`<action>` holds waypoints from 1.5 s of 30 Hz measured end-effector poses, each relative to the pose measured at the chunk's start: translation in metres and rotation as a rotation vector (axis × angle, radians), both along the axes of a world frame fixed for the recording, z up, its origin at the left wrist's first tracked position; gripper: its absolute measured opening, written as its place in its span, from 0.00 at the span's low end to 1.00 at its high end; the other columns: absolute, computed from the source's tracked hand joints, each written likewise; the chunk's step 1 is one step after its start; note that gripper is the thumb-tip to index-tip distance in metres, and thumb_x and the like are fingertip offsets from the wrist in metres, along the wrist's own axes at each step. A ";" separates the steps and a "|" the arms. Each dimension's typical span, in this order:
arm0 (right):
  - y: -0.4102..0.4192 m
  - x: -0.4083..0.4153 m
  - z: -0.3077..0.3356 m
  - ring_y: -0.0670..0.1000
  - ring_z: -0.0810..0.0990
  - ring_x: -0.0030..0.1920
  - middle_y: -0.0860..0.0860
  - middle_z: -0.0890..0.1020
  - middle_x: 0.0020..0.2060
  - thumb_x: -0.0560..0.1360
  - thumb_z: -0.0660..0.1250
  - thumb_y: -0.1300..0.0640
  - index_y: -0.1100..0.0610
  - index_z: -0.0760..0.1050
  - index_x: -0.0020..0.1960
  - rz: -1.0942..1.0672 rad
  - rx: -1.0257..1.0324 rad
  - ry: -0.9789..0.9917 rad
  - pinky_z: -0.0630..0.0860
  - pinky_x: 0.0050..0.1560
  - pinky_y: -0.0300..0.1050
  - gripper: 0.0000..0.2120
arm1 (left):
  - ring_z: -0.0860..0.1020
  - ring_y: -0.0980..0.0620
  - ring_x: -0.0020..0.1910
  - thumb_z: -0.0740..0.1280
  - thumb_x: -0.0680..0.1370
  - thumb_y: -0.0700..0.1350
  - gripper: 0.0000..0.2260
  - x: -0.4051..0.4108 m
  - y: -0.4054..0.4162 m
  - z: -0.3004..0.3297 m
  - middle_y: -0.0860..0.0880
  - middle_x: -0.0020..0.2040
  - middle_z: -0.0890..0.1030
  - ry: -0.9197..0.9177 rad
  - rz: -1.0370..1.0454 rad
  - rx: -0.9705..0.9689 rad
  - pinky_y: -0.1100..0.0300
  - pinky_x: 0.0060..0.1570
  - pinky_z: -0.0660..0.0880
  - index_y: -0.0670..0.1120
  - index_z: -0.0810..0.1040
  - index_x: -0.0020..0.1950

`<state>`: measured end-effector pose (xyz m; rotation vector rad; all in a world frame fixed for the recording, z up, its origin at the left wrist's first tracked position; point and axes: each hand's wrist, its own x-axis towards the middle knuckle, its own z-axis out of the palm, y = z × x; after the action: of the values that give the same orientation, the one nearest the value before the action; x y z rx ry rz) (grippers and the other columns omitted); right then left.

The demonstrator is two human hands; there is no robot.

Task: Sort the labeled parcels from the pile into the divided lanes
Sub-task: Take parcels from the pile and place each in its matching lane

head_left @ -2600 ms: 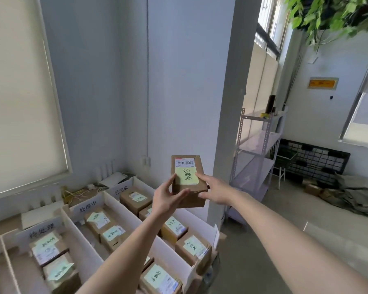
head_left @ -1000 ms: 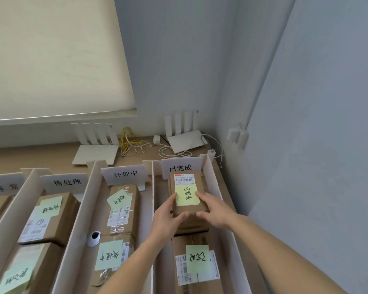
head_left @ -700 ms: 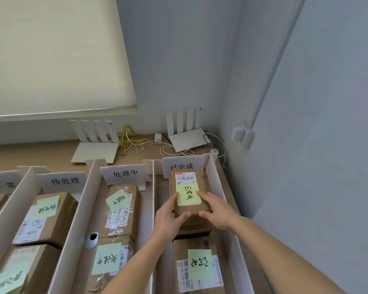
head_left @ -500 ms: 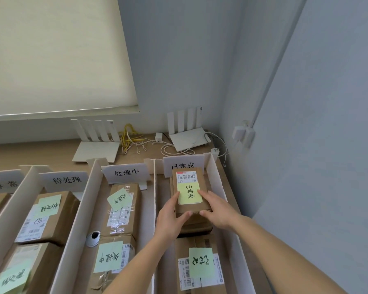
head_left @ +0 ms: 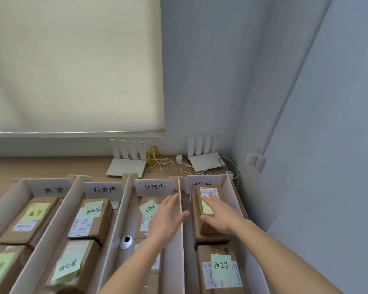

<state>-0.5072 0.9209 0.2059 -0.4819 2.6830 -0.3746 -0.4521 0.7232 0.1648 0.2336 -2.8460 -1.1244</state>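
A small brown parcel (head_left: 208, 192) with a yellow note and a white shipping label lies on top of another parcel at the far end of the rightmost lane (head_left: 232, 194). My right hand (head_left: 219, 213) is spread flat over its near part, fingers straight. My left hand (head_left: 168, 217) hovers open above the white divider (head_left: 180, 209) to the left, holding nothing. A second noted parcel (head_left: 219, 270) sits nearer in the same lane.
Four white cardboard lanes with sign cards stand side by side, each holding brown parcels with yellow notes. A small white camera-like gadget (head_left: 126, 241) lies in the third lane. Two white routers (head_left: 126, 166) and cables sit behind, by the wall.
Both hands let go of the small parcel, which now rests on the stack in the rightmost lane. My left hand moved left over the divider and opened; my right hand flattened on top.
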 end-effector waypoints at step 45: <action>-0.939 0.631 0.302 0.51 0.67 0.76 0.42 0.62 0.79 0.80 0.62 0.38 0.41 0.54 0.81 1.017 -0.175 0.519 0.71 0.63 0.47 0.33 | 0.62 0.50 0.77 0.63 0.76 0.68 0.36 0.831 -0.836 0.309 0.54 0.79 0.60 0.034 1.072 -0.441 0.52 0.72 0.64 0.59 0.56 0.80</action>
<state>0.1238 -0.0180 0.5076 -2.0801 2.4065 -0.1783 0.3787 -0.1123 0.4734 1.4178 -2.2158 -0.2616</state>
